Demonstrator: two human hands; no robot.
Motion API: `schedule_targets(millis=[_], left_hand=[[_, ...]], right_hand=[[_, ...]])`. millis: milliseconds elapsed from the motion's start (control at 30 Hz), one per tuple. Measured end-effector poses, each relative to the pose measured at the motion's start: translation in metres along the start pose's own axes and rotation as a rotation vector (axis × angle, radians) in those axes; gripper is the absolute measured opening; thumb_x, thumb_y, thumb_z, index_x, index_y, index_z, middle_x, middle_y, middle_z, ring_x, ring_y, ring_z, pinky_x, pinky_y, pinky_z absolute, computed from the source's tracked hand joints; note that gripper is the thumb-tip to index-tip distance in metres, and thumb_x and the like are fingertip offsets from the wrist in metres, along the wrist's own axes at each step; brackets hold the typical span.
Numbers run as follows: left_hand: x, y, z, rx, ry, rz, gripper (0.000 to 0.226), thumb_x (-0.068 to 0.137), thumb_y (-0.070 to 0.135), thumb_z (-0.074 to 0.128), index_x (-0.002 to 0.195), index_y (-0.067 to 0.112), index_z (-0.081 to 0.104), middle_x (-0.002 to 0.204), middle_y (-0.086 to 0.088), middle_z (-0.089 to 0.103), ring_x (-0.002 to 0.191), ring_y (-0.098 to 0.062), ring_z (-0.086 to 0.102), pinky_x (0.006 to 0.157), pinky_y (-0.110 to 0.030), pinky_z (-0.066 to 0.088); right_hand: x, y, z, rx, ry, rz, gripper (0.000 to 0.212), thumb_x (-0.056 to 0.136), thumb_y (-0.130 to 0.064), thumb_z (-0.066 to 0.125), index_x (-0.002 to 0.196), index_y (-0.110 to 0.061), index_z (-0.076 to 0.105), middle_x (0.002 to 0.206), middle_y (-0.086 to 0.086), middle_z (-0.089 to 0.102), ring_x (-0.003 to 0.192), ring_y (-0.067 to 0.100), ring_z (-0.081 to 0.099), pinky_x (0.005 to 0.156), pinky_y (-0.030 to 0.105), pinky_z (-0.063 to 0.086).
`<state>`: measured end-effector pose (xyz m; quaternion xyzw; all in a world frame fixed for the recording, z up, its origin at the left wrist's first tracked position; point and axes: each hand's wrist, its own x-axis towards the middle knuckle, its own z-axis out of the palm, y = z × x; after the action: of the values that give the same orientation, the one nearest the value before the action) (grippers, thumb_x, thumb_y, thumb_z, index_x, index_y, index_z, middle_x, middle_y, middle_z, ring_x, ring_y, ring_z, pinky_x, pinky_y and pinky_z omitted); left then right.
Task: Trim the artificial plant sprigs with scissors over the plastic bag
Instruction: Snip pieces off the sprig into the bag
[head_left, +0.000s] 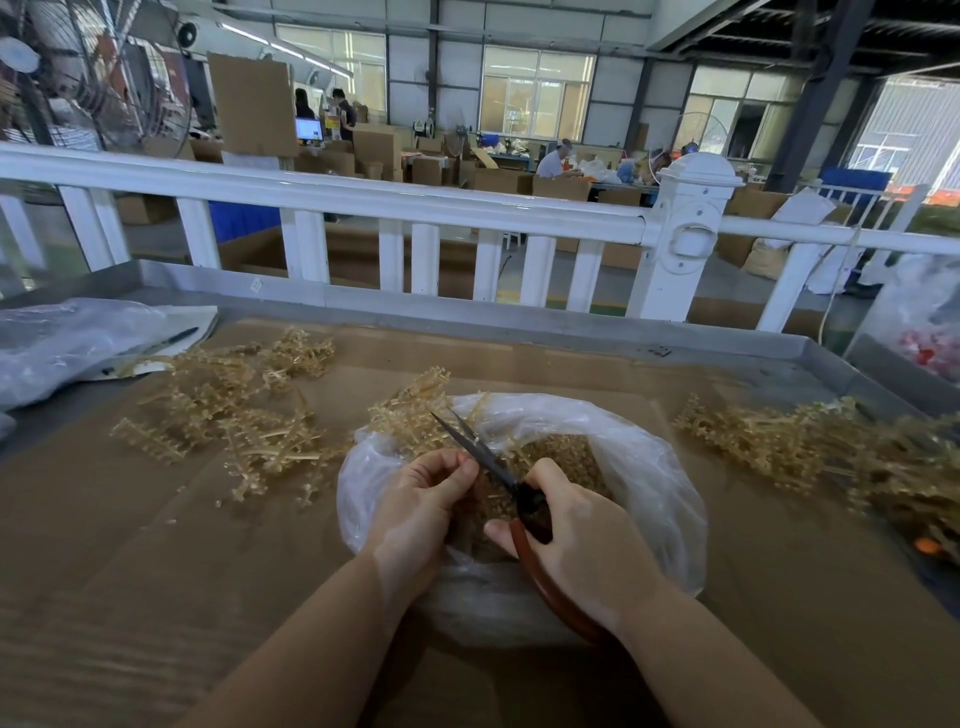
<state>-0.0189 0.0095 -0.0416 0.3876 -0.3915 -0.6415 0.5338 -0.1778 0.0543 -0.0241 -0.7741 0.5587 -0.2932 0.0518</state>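
On the cardboard-covered table (156, 519), a crinkled clear plastic bag (649, 467) holds tan clippings; right hand (582, 545) grips red-handled scissors (483, 457), left hand (415, 504) pinches a sprig (410, 410).

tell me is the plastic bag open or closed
Open: the plastic bag has its mouth spread wide, showing tan trimmings inside.

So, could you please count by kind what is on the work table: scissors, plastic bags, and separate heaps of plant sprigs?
Scissors: 1, gripped by the right hand
Plastic bags: 2, one under the hands, one at far left
Heaps of sprigs: 2, one left, one right
Total: 5
Loose sprigs inside each heap are too tangled to count.
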Motion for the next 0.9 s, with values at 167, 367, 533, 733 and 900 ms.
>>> schedule_targets(millis=[167,367,533,733,900], left_hand=[[-0.0011,0.0,0.0001,0.013,0.0,-0.003,0.004,0.068,0.017,0.068,0.064,0.018,0.069,0.082,-0.013,0.066,0.08,-0.026,0.059,0.083,-0.041,0.048],[-0.0009,0.0001,0.0034,0.003,0.019,0.003,0.012,0.083,0.005,0.062,0.073,0.011,0.065,0.079,-0.012,0.064,0.077,-0.023,0.058,0.08,-0.038,0.049],[-0.0002,-0.0007,0.004,-0.011,0.025,-0.017,0.009,0.084,0.005,0.061,0.076,0.009,0.062,0.083,-0.015,0.062,0.087,-0.031,0.055,0.096,-0.051,0.044],[0.0009,-0.0019,0.0028,-0.047,0.004,0.002,0.004,0.079,0.008,0.064,0.076,0.009,0.061,0.084,-0.017,0.062,0.085,-0.03,0.057,0.092,-0.048,0.048],[0.0029,-0.0041,0.0018,-0.054,-0.016,0.034,0.004,0.08,0.007,0.062,0.077,0.008,0.06,0.065,-0.002,0.064,0.062,-0.01,0.06,0.061,-0.022,0.049]], right_hand=[[0.0033,0.0014,-0.0012,0.035,-0.029,0.023,0.035,0.081,-0.059,0.06,0.089,-0.03,0.041,0.07,-0.014,0.054,0.064,0.0,0.052,0.06,0.011,0.039],[0.006,0.0053,-0.0012,0.057,-0.023,0.019,0.028,0.084,-0.048,0.064,0.088,-0.027,0.045,0.063,-0.018,0.049,0.056,-0.006,0.05,0.057,0.006,0.038],[0.0065,0.0056,-0.0004,0.017,-0.02,0.006,0.021,0.089,-0.04,0.061,0.09,-0.029,0.043,0.067,-0.018,0.05,0.054,-0.007,0.048,0.056,0.003,0.038],[0.0062,0.0032,-0.001,-0.005,-0.018,0.023,0.021,0.089,-0.043,0.059,0.091,-0.029,0.044,0.073,-0.014,0.057,0.061,0.001,0.051,0.055,0.003,0.036],[0.003,0.0002,-0.0023,0.063,-0.002,0.052,0.031,0.081,-0.057,0.062,0.09,-0.032,0.045,0.07,-0.018,0.054,0.062,-0.005,0.051,0.059,0.006,0.039]])
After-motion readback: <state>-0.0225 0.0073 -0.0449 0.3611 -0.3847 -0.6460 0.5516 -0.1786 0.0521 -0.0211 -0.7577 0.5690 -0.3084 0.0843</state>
